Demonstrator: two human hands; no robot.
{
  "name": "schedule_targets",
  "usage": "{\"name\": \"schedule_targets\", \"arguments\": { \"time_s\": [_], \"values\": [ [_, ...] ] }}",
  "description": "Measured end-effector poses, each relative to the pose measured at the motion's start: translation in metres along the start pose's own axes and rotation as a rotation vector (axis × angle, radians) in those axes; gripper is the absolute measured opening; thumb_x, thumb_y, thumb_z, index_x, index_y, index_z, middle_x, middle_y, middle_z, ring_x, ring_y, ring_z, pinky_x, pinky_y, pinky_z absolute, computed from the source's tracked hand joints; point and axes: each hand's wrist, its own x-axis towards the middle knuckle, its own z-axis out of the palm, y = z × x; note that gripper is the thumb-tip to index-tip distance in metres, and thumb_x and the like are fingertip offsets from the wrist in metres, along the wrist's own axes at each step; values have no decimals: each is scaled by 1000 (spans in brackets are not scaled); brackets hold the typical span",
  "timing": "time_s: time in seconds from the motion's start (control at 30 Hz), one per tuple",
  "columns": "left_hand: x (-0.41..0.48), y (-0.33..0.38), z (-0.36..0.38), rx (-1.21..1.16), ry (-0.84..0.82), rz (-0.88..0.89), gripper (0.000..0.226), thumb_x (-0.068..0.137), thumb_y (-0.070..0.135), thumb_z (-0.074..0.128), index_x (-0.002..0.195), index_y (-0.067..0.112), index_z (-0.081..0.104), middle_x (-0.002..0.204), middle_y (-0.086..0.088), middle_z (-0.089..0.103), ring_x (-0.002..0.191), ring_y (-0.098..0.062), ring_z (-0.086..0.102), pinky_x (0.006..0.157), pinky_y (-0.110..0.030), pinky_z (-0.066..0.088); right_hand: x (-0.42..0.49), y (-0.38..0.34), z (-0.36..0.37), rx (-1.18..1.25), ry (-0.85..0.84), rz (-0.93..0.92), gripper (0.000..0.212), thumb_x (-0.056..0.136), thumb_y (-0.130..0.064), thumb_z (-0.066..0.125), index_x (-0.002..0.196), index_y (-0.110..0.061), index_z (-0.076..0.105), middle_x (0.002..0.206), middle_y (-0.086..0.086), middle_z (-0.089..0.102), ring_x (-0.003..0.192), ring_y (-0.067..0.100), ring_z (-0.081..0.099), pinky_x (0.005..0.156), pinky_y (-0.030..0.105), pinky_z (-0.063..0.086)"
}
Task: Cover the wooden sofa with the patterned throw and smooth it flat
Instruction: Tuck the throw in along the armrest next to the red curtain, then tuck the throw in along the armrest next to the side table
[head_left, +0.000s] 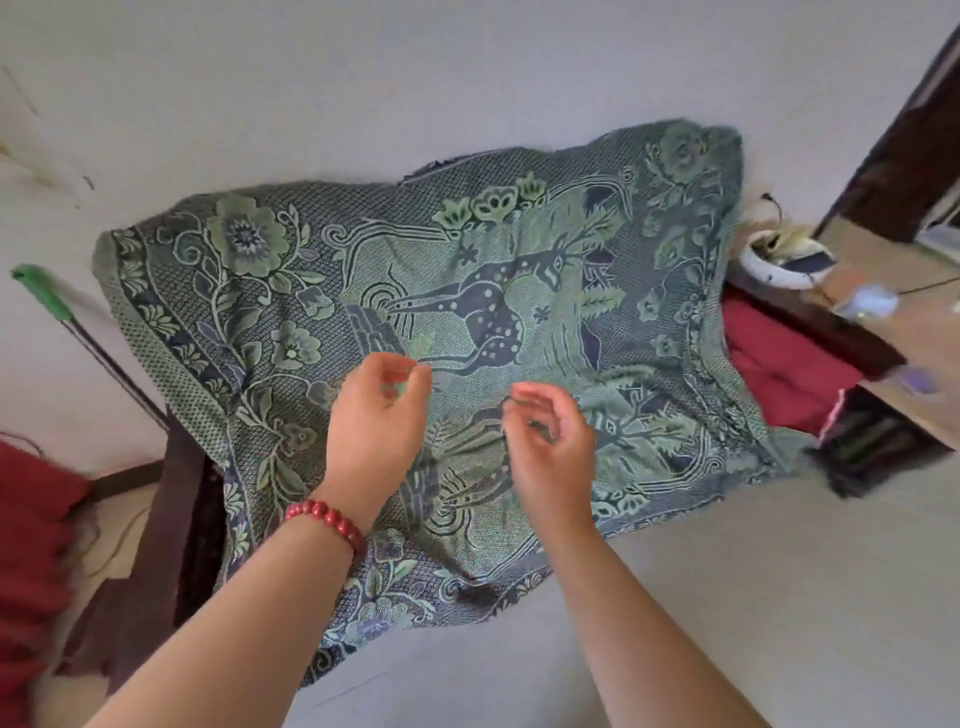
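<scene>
The patterned throw (322, 270), a single green and dark-blue cloth woven with flowers and a spotted deer, fills the middle of the view. It lies draped over the wooden sofa (171, 519). Its far edge sits against the pale wall and its near edge hangs down toward the pale floor (727, 623). The cloth is not flat: folds run down its left side and right side, and the near right corner is bunched. Only dark strips of the sofa frame show, one at the left and one at the right of the throw.

Two red cushions are in view, one at the far left edge (31, 545) and one at the right (779, 358), just beside the throw's edge. Above that one stands a light wooden desk (893, 249) carrying one white, blurred object (779, 262).

Two bare forearms reach in from the near edge. The left hand (379, 410) hovers over the throw's centre, fingers curled toward the thumb. The right hand (550, 436) is just beside it, fingers likewise curled. Both are blurred, so I cannot tell whether either pinches the cloth.

One green-tipped pole (39, 291) leans at the left. One red bead bracelet (324, 519) circles the left wrist.
</scene>
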Motion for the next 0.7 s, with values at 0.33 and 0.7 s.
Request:
{"name": "schedule_targets", "arguments": {
  "time_s": [0.33,0.7],
  "values": [
    [-26,159,134,-139,-140,63,29,97,36,43,114,17,56,104,5,56,92,-11,50,79,-25,34,70,-59,-175,35,273,-30,15,85,-8,63,92,-21,66,95,-4,67,87,0,61,71,11,49],
    [-14,268,289,-224,-261,82,27,97,37,43,113,18,54,107,6,57,96,-11,51,81,-28,36,172,-63,-325,-30,429,-104,12,83,-6,65,86,-17,67,82,-1,66,70,3,56,63,10,44]
  ]
}}
